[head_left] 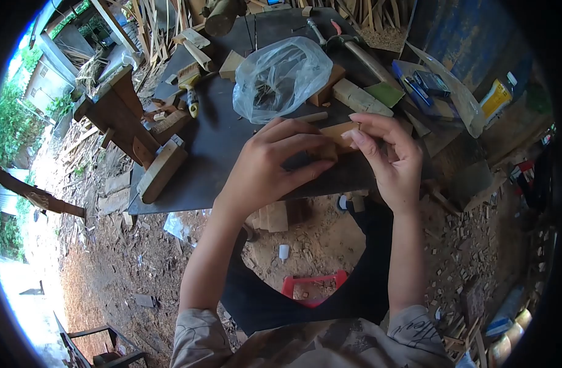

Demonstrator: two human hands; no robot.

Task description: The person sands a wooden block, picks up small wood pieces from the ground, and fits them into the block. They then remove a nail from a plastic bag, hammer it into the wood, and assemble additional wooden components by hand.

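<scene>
My left hand (275, 156) is closed on a small tan wooden piece (327, 151), gripping it between thumb and fingers over the dark table's near edge. Just right of it, my right hand (388, 153) pinches a small thin nail-like piece (358, 126) between thumb and forefinger; its exact kind I cannot tell. A flat light wooden block (341, 135) shows between the two hands, partly covered by the fingers. Behind my left hand lie a thin wooden stick (308, 117) and a clear plastic bag (283, 76) with small dark bits inside.
The dark table (213, 153) carries wood blocks (361, 98), a yellow-handled brush (192, 101), a long metal clamp (373, 64) and blue pens (417, 91). At left stands a wooden frame (118, 116). A yellow-labelled bottle (497, 101) is at right. Below is a red stool (315, 279).
</scene>
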